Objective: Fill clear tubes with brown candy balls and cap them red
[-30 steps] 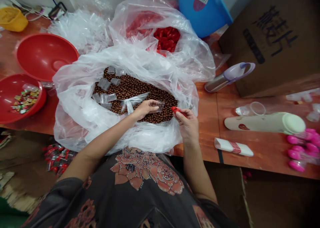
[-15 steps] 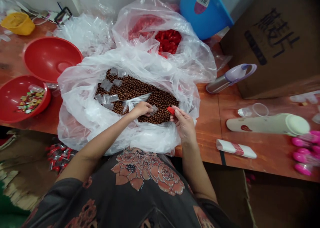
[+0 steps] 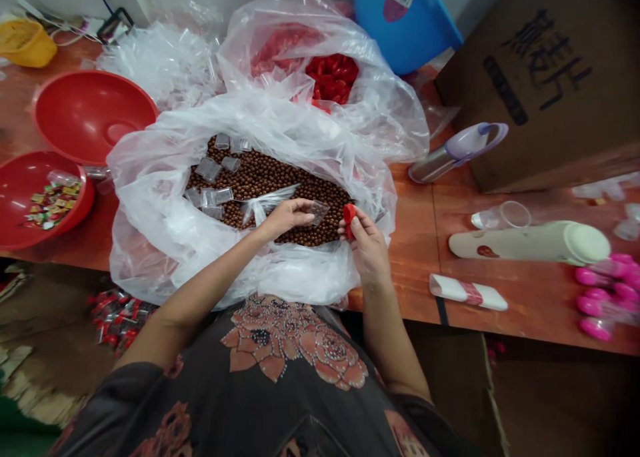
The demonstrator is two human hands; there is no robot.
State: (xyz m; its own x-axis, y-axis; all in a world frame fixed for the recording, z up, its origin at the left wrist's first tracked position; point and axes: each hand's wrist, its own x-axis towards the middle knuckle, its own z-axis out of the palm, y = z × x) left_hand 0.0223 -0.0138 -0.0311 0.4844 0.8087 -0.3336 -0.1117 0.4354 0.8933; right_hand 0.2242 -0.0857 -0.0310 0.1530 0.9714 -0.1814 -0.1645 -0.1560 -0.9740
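A big clear plastic bag (image 3: 160, 177) on the table holds a heap of small brown balls (image 3: 270, 177) and several loose clear little containers (image 3: 210, 170). My left hand (image 3: 287, 217) hovers over the balls with its fingers pinched round one clear little container (image 3: 319, 210). My right hand (image 3: 367, 243) is just right of it at the bag's edge, pinching a small red cap (image 3: 349, 215). A second clear bag (image 3: 370, 97) behind contains many red caps (image 3: 333, 77).
Two red bowls (image 3: 90, 113) sit at the left, the nearer one (image 3: 20, 183) holding wrapped sweets. A cardboard box (image 3: 545, 77), a purple-lidded flask (image 3: 457, 153), a cream bottle (image 3: 530, 243), a white tube (image 3: 467, 293) and pink items (image 3: 597, 293) lie at the right.
My left hand dipped into the balls and rose again with the clear container. My right hand turned the red cap and brought it nearer the container.
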